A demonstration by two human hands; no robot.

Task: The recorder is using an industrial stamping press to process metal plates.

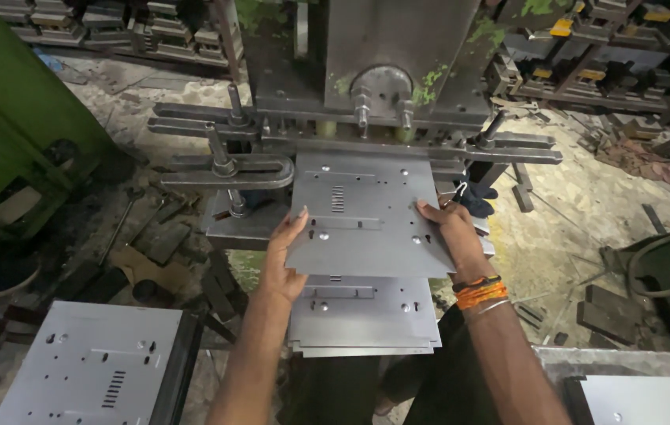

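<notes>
Gripping a punched sheet-metal plate (pixel 366 216) by both side edges: left hand (pixel 284 260) clasping the left edge with the thumb lying on top near two small holes, right hand (pixel 449 232) pinching the right edge with fingers spread over the surface. Holding the plate level over the bed of the grey press (pixel 398 63), its far edge reaching under the ram and between the slotted clamp bars (pixel 225 173) on the left and the clamp bar (pixel 516 149) on the right. Showing a row of short slots and several round holes on the plate's upper face. Hanging just below and nearer the body, a stack of similar plates (pixel 366 315), partly covered by the held plate. Lying at lower left, a second stack of punched plates (pixel 91 370); lying at lower right, another flat sheet (pixel 642 397). Wearing orange thread bands (pixel 480 293) on the right wrist. Spreading all around, a dirty concrete floor (pixel 579 212) strewn with metal scraps.
</notes>
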